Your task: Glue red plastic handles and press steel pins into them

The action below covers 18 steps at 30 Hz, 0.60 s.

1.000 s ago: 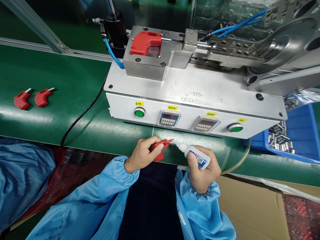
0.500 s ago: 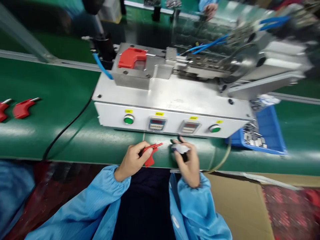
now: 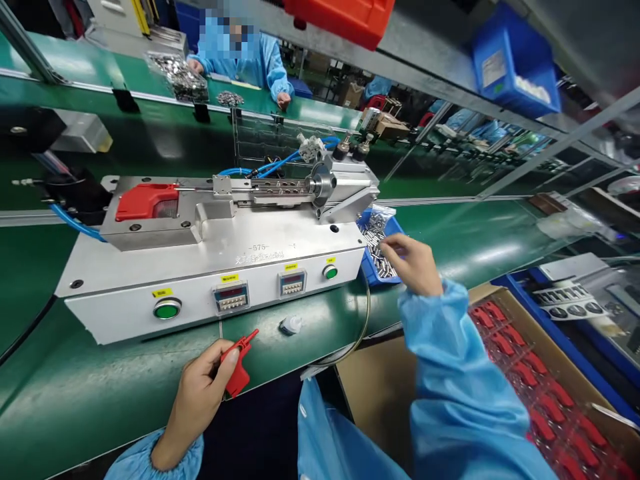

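My left hand (image 3: 203, 380) is closed round a red pistol-shaped plastic part (image 3: 239, 367), its thin red nozzle pointing up and right. At the right, my right hand (image 3: 413, 260) is over the edge of a blue bin (image 3: 387, 277) with its fingertips pinched together. Small metal pins (image 3: 381, 257) fill the bin; whether one is between the fingertips is hidden. On the green bench between my hands lies a small whitish bottle-like item (image 3: 291, 325). Ahead stands a metal press machine (image 3: 270, 237), and another red pistol-shaped part (image 3: 145, 202) sits in its fixture, a metal rod at its tip.
Green buttons (image 3: 167, 309) and digital counters line the machine's front. To the right, a cardboard box (image 3: 380, 373) stands beside trays of red parts (image 3: 540, 373). A metal shelf (image 3: 425, 67) hangs overhead with a blue bin (image 3: 517, 67). Across the bench a co-worker in blue (image 3: 237, 50) sits.
My right hand has let go of the whitish item on the bench and moved right to the bin of pins. My left hand still holds the red part. The view has turned right and up.
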Each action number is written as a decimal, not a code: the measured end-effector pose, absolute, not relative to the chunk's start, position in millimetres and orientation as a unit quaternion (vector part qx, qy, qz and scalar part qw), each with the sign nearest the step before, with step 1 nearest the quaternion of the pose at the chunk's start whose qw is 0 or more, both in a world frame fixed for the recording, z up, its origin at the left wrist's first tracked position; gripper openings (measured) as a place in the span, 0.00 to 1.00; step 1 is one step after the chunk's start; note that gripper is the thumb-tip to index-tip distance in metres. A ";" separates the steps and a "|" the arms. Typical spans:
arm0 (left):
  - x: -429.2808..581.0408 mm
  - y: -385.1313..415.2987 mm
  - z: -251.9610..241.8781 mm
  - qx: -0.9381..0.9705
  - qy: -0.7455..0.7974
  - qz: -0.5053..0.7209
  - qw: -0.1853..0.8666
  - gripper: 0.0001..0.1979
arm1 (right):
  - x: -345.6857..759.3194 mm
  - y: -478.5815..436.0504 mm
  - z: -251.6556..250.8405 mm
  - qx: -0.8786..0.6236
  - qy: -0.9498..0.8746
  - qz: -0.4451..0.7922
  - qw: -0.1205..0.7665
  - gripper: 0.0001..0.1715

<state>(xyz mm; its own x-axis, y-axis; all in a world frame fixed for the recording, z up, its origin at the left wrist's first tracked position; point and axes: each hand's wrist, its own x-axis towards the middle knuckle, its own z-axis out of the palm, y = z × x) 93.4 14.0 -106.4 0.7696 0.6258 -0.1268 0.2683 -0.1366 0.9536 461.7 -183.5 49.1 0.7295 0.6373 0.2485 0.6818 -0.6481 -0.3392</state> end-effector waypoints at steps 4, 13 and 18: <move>97.9 13.1 -105.1 0.730 0.300 0.174 0.588 0.24 | 522.7 -168.7 33.7 -0.963 -0.265 0.049 0.000 0.07; 99.8 9.5 -100.7 0.731 0.289 0.173 0.593 0.24 | 547.2 -174.3 -3.7 -0.973 -0.217 0.075 0.001 0.08; 101.6 10.5 -101.4 0.732 0.279 0.180 0.594 0.23 | 552.7 -172.1 -2.6 -0.956 -0.227 -0.011 0.186 0.15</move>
